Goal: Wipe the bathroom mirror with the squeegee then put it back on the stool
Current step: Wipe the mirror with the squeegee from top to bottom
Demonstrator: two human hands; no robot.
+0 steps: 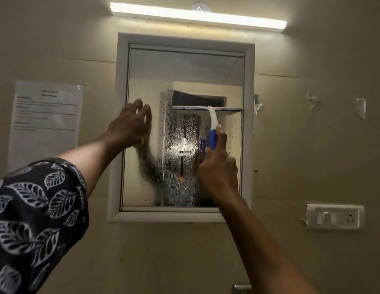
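A printed paper sheet (45, 122) is taped to the wall left of the mirror. My left arm, in a dark leaf-patterned sleeve (36, 209), reaches up and to the right.

My left hand (131, 124) lies at the left edge of the mirror (184, 66), over the inner side of the white frame (118, 128). Its fingers (148, 115) are released: straight, spread and grasping nothing. The palm is close to the glass; I cannot tell whether it presses on it.

Water droplets cover a vertical band down the centre of the glass, from mid height to the bottom edge.

The squeegee (212, 124) is on the right half of the mirror. Its white blade runs level at about mid height, and the right end of the blade reaches the right edge of the glass. The handle hangs below the blade, white at the top and blue below.

My right hand (218, 168) is under the blade, with its fingers wrapped round the blue part of the handle and the index finger laid along it.

A lit tube light (197, 16) is mounted on the wall above the top edge of the frame. Scraps of tape (362, 108) stick to the wall right of the mirror. A white switch plate (333, 216) sits near the lower right corner of the frame.
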